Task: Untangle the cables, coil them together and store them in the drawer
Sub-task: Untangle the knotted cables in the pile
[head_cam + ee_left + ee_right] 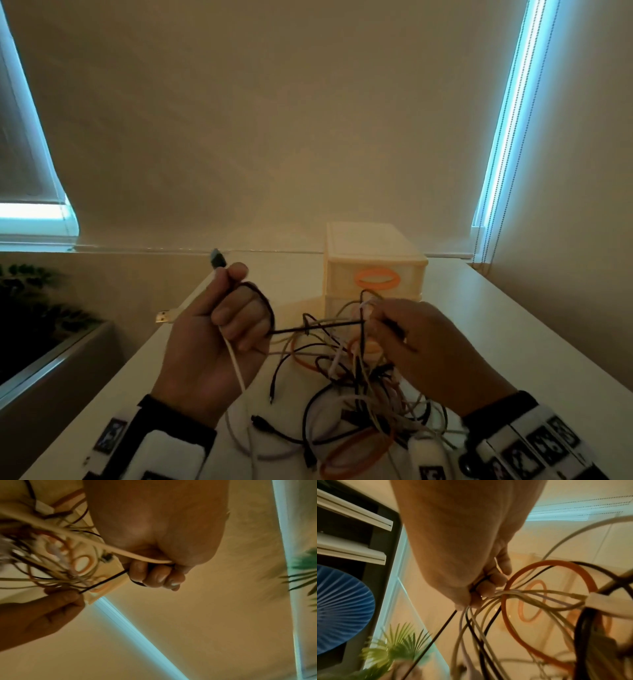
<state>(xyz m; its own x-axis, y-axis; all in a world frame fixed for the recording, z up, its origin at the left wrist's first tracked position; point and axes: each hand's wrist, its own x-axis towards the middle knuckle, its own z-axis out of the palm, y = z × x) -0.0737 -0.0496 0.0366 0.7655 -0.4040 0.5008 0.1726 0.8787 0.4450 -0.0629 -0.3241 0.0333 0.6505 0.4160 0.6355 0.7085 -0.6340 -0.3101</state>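
A tangle of black, white, beige and orange cables (359, 387) lies on the white table (513, 329) and rises into both hands. My left hand (219, 329) is raised in a fist around a black cable (318, 328) and a white cable (236, 366); a plug (218, 258) sticks out above the thumb. In the left wrist view the left hand's fingers (154, 574) curl round both cables. My right hand (411, 335) pinches the black cable and several strands of the tangle (513, 601). The black cable runs taut between the hands. The drawer unit (375, 270) stands behind, drawers closed.
A white USB plug (164, 316) hangs left of the left hand. A plant (30, 308) in a planter stands beside the table's left edge. Window blinds and bead cords (493, 171) are behind. A white adapter (428, 452) lies at the table's near edge.
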